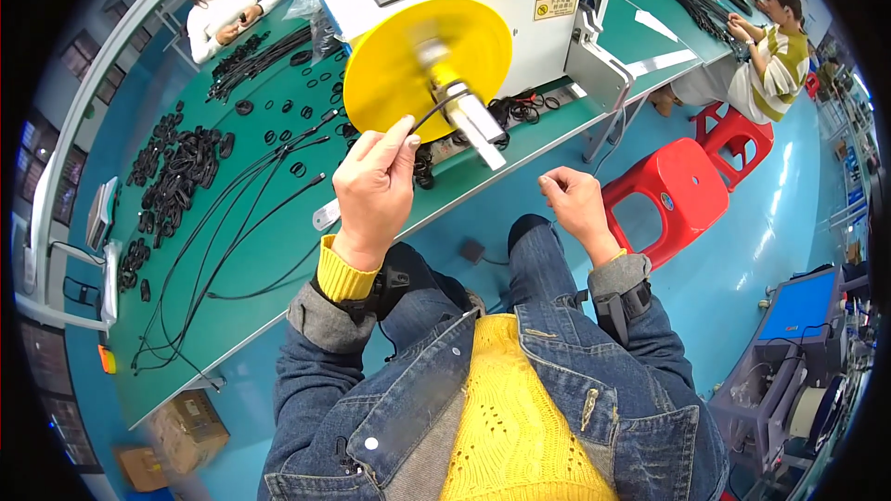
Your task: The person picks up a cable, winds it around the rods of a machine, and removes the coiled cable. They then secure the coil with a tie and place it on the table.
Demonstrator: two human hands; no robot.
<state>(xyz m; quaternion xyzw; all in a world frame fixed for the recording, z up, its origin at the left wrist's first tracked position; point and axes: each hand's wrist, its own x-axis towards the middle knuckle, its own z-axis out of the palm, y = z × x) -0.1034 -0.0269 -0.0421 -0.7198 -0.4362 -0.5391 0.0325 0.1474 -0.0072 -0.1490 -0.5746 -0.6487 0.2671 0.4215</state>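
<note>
**Head View, Down and Forward**

Worn on the head — the left of two side-by-side fisheye cameras — it looks steeply down and forward. Closest is the denim jacket [371, 408]; then the left hand [376, 190] and right hand [577, 207], with the near edge of the green desk [269, 260] slanting past them. The desk's far edge lies well beyond. The wide lens also takes in the floor [249, 391] past the near-left corner, straight edges bending toward the rim.
</note>
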